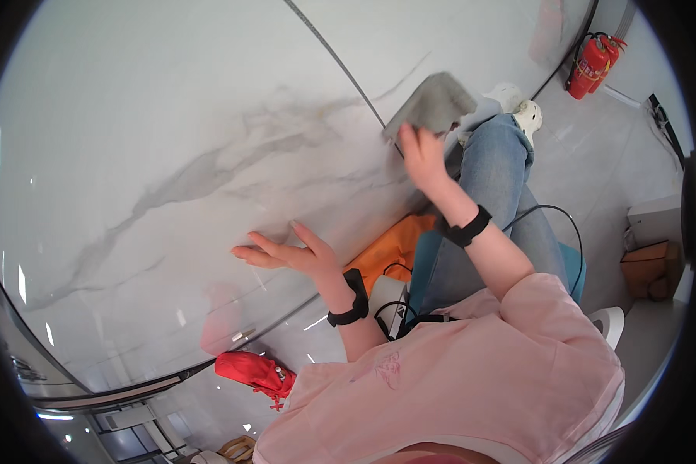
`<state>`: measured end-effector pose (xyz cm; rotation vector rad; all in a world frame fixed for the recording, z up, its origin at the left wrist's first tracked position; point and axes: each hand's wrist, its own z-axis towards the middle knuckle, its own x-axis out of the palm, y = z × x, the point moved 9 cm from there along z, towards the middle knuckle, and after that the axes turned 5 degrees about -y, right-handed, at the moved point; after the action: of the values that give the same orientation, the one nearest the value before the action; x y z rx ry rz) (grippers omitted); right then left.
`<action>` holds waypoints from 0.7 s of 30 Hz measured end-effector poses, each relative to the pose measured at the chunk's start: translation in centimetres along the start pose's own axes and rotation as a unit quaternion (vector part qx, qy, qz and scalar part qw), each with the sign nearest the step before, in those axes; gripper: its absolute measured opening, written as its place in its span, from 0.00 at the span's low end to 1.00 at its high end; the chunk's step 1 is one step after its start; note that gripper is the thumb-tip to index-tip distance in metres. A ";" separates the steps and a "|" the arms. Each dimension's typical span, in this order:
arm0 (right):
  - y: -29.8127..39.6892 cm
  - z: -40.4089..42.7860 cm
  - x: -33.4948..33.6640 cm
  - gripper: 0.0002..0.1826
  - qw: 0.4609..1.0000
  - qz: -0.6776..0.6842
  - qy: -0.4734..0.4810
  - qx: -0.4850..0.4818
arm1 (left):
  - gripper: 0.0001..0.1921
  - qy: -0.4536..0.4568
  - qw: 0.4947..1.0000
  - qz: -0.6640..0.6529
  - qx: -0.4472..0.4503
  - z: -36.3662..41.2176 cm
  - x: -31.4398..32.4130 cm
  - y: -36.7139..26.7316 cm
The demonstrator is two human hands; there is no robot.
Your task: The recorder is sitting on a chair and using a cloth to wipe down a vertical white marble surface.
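My right hand (423, 153) grips the lower edge of a folded grey cloth (435, 104). The cloth lies against a glossy white marble-patterned surface (168, 133), across its dark seam (342, 64). My left hand (290, 252) holds nothing; its fingers are spread over the same surface, well apart from the cloth. Whether the left fingertips touch the surface cannot be told. Each wrist wears a black band, one on the right (464, 226) and one with a flat block on the left (351, 298).
An orange fabric item (385, 249) and a white device (388, 293) with black cable lie beside my legs, near a blue seat (423, 267). A red bag (252, 371) sits at the surface's lower edge. Red fire extinguishers (591, 66) and a brown box (649, 267) stand farther right.
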<state>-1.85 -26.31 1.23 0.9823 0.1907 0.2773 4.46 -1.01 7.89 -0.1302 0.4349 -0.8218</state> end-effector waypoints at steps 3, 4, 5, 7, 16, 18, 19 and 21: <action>3.4 -1.9 0.8 0.12 0.995 -0.046 0.020 -0.087 | 0.31 0.003 1.000 0.003 0.004 -0.2 0.1 -0.1; 4.6 -2.2 1.1 0.13 0.991 -0.060 0.046 -0.108 | 0.31 0.003 1.000 0.004 0.004 -0.2 0.1 0.0; 6.0 -2.1 1.3 0.14 0.985 -0.067 0.066 -0.142 | 0.31 0.000 1.000 0.002 -0.005 -0.3 0.1 0.3; 8.8 -1.2 1.9 0.16 0.960 -0.074 0.135 -0.235 | 0.31 -0.005 1.000 0.011 0.009 -0.4 0.1 0.4; 6.9 12.8 -6.9 0.20 0.979 -0.045 -0.138 -0.146 | 0.30 -0.038 0.988 0.142 0.051 -1.8 0.8 1.7; 4.9 15.1 -8.2 0.16 0.953 -0.172 -0.104 -0.225 | 0.30 -0.050 0.985 0.154 0.054 -2.0 0.8 1.6; 3.5 15.9 -9.3 0.15 0.945 -0.203 -0.093 -0.240 | 0.30 -0.050 0.985 0.153 0.055 -2.0 0.8 1.5; 0.4 16.6 -11.3 0.13 0.971 -0.134 -0.108 -0.168 | 0.29 -0.055 0.986 0.148 0.048 -1.9 0.6 1.3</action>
<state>-7.91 -42.80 11.01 0.6347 0.0719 -0.0477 4.87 -0.45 5.64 -0.0191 0.2998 -0.5381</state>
